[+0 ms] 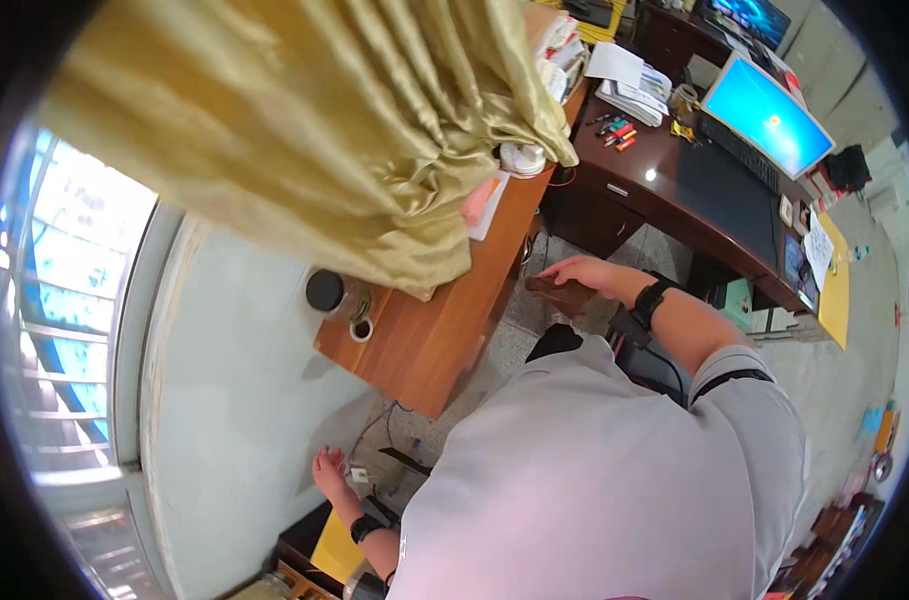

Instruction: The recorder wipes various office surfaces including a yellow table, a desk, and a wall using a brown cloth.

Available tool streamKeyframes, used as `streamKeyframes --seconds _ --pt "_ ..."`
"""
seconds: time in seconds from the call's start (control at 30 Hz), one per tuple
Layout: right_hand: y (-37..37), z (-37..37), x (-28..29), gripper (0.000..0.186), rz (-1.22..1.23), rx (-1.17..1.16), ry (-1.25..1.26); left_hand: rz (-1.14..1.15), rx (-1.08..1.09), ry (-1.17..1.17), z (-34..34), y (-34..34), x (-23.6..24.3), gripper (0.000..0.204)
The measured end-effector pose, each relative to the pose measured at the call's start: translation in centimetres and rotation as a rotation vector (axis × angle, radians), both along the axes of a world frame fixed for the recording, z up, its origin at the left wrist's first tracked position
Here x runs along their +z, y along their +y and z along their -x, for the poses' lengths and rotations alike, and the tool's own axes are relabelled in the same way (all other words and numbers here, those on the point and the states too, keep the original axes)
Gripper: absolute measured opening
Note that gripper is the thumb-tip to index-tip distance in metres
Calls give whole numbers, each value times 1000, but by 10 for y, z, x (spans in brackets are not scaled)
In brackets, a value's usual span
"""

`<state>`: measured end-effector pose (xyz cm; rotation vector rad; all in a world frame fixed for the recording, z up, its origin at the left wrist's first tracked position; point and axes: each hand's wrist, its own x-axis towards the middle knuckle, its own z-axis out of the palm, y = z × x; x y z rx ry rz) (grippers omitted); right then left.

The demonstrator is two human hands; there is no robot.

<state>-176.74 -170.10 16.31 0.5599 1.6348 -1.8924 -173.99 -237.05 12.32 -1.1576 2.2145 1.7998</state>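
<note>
A single flat, dark-brown, sheet-like thing (564, 296) is held by the right hand (577, 273) just right of the frame's centre, its upper edge pinched between the thumb and the fingers; whether it is cloth or leather cannot be told. Its long axis is laid nearly level across the frame, tipped slightly down to the right, with one narrow end pointed left and a lower corner pointed down. At the lower left, the fingers of the left hand (329, 472) are loosely curled and slightly apart, near the pale wall (244, 400). One black band is worn on each wrist, two in all. Left of the brown thing, one brown wooden table (444, 345) is seen, on which one clear jar with a black lid (326, 291) and one small white cup with a dark inside (361, 330) are stood side by side. The upper left is filled by one gold satin curtain (304, 130). At the upper right, one lit blue monitor (769, 115) is borne by a dark reddish-brown desk (664, 190), with several coloured markers (614, 132), too small to be counted surely.
</note>
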Motion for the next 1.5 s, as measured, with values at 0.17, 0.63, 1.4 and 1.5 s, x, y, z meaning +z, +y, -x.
streamKeyframes --seconds 0.17,0.63,1.4,1.5 --pt "120 -17 -30 41 59 -242 -2 144 -594 -46 72 136 60 33" --pt "320 -84 -66 43 -91 -740 -75 311 -1224 45 242 454 92 33" --pt "417 -75 -59 40 -18 -913 -45 813 -1970 551 268 943 23 73" --pt "445 -64 -58 40 68 -920 -78 1036 -1922 579 258 997 -18 100"
